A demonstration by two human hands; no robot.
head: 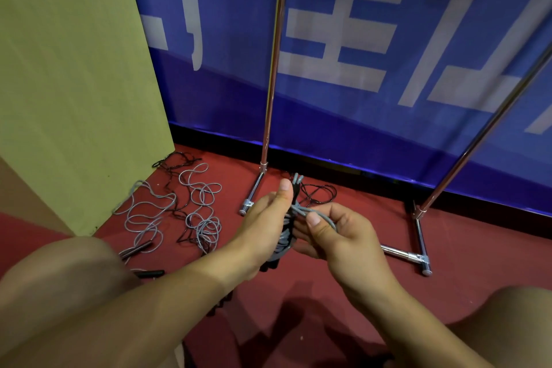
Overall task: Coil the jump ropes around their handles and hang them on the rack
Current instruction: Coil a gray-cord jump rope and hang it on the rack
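My left hand (265,218) grips a pair of black jump-rope handles (286,243) held upright, with grey rope wound around them. My right hand (334,233) pinches the loose end of that grey rope (316,213) just right of the handles. Loose grey ropes (149,215) and a black rope (179,164) lie tangled on the red floor to the left, with more handles (136,249) beside them. The metal rack's upright poles (273,63) rise behind my hands; its top bar is out of view.
The rack's chrome feet (418,257) rest on the red floor ahead. A blue banner (358,113) stands behind the rack. A green panel (74,84) blocks the left side. Another thin black rope (319,191) lies under the rack. My knees fill the lower corners.
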